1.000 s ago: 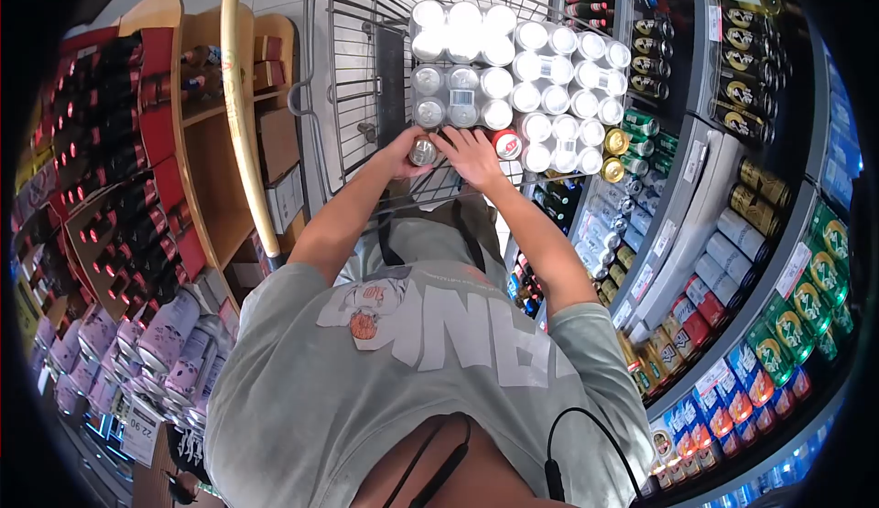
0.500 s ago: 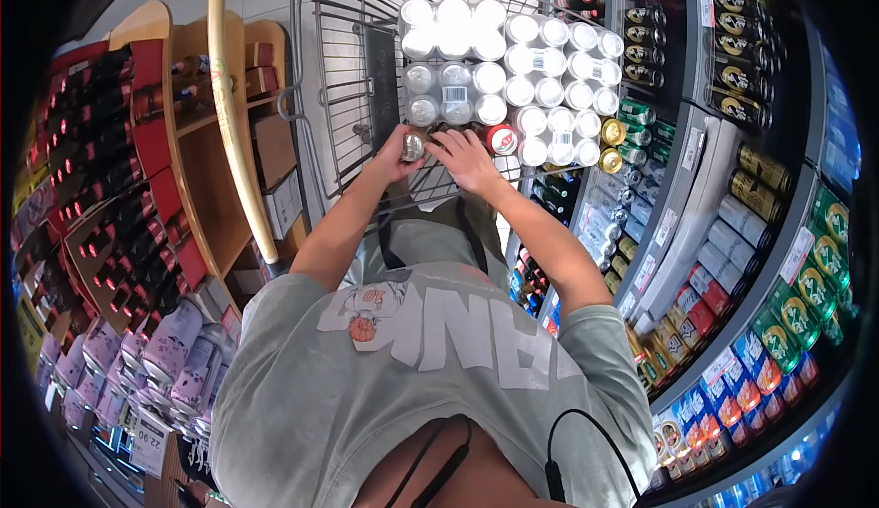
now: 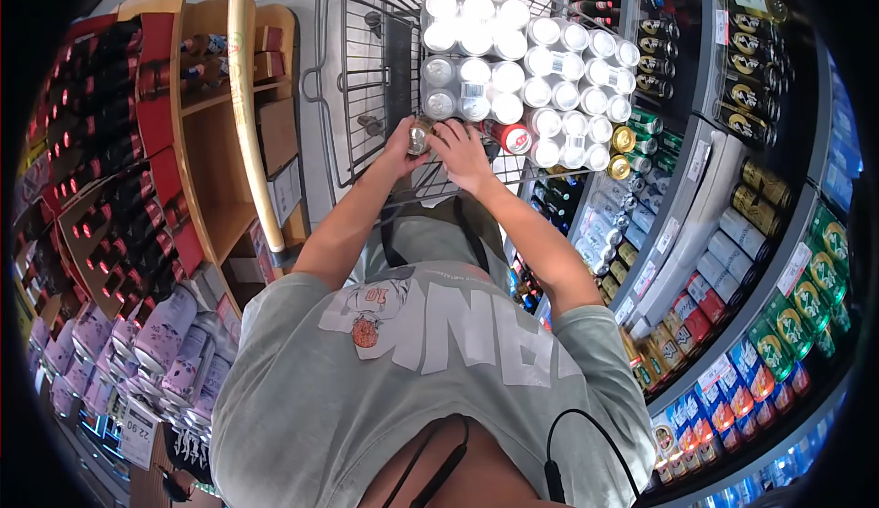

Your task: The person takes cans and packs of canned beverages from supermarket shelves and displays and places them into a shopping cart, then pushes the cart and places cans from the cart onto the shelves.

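Inside a shopping cart [image 3: 399, 61], the left hand [image 3: 400, 151] curled its fingers around a silver-topped can [image 3: 418, 138]; the right hand [image 3: 465, 157] lay beside it, grip unclear. A nearby red can [image 3: 515, 139] now showed more side than moments earlier.

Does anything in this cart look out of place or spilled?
No spill shows. The red can near the right hand stands out: its side shows beside the neat rows of silver-topped cans, so it may be leaning, though lens distortion makes that uncertain.

Silver-topped can [image 3: 418, 138], red-and-white can [image 3: 515, 139], grey-green shirt [image 3: 302, 398]
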